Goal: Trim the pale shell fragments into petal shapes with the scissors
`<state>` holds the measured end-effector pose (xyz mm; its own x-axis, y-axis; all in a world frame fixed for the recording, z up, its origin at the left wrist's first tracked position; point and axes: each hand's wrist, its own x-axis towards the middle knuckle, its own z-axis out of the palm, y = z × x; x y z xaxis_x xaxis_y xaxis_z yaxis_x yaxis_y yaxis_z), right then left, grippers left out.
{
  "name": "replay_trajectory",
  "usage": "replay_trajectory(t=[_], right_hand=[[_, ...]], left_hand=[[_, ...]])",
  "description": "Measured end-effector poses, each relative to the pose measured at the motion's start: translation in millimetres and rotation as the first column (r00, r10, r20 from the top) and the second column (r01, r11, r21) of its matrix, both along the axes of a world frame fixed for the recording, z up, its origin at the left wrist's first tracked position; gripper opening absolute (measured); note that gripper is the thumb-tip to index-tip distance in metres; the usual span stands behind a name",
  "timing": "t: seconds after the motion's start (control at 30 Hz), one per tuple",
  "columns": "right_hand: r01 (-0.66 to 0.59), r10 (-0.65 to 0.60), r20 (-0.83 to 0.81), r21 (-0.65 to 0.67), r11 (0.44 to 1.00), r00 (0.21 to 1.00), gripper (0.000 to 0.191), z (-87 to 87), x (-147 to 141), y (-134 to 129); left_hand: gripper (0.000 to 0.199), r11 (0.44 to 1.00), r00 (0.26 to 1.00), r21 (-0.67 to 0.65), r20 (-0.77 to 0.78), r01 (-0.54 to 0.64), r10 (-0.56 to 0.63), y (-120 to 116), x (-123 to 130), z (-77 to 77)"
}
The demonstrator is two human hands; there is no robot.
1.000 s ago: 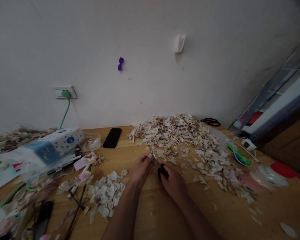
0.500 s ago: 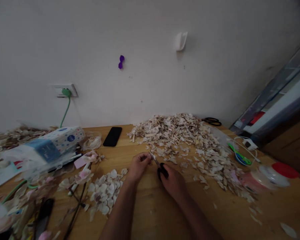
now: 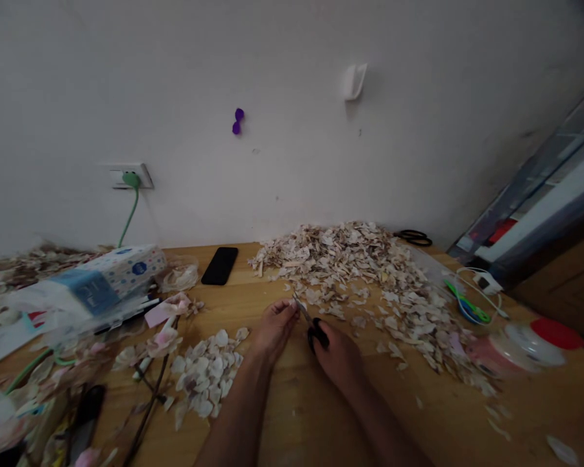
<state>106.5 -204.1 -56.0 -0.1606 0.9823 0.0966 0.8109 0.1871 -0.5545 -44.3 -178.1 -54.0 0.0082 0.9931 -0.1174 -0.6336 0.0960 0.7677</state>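
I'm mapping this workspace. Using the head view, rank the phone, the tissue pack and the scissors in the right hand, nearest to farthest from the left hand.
1. Scissors, in the right hand, close to the left hand.
2. Phone, ahead and to the left.
3. Tissue pack, farther left.

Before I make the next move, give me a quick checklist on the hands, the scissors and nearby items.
1. Scissors held in right hand: ok.
2. Left hand well clear of the blades: not ok; its pinched fingertips are close to the tips.
3. Piece in left hand's pinch: cannot tell, too small.
4. Phone away from both hands: ok.
5. Small flake heap untouched by left forearm: cannot tell; they overlap in view.
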Motion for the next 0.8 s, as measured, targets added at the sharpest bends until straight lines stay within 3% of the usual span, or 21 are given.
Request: replay_trajectory(t=[0.27, 0.37, 0.5, 0.6, 0.7, 0.8], right_hand=[[-0.017, 0.017, 0.013, 0.012, 1.0, 1.0, 0.024, 0.1, 1, 0], [-0.019, 0.019, -0.003, 0.003, 1.0, 1.0, 0.023, 0.6, 1, 0], [-0.02, 0.02, -0.019, 0.004, 1.0, 1.0, 0.022, 2.3, 0, 0], [-0.006, 0.006, -0.005, -0.012, 1.0, 1.0, 0.024, 3.1, 0, 0], [-0.008, 0.008, -0.002, -0.036, 0.999, 1.0, 0.026, 2.4, 0, 0], [-0.008, 0.008, -0.003, -0.036, 0.999, 1.0, 0.026, 1.7, 0, 1]], left_hand=[[0.026, 0.998, 0.905, 0.059, -0.426, 0.008, 0.017, 3, -16, 10.4], [0.028, 0.999, 0.928, 0.031, -0.373, -0.009, 0.02, 2, -16, 12.6], [0.031, 0.998, 0.996, -0.052, -0.085, 0.029, -0.033, -2, -6, 11.1], [0.027, 0.996, 0.999, -0.079, 0.016, 0.031, -0.03, -4, 2, 8.9], [0.027, 0.998, 1.0, -0.065, -0.005, -0.013, 0.012, -2, 3, 5.6], [0.027, 1.0, 0.987, -0.01, -0.162, -0.023, 0.021, 1, -3, 2.9]])
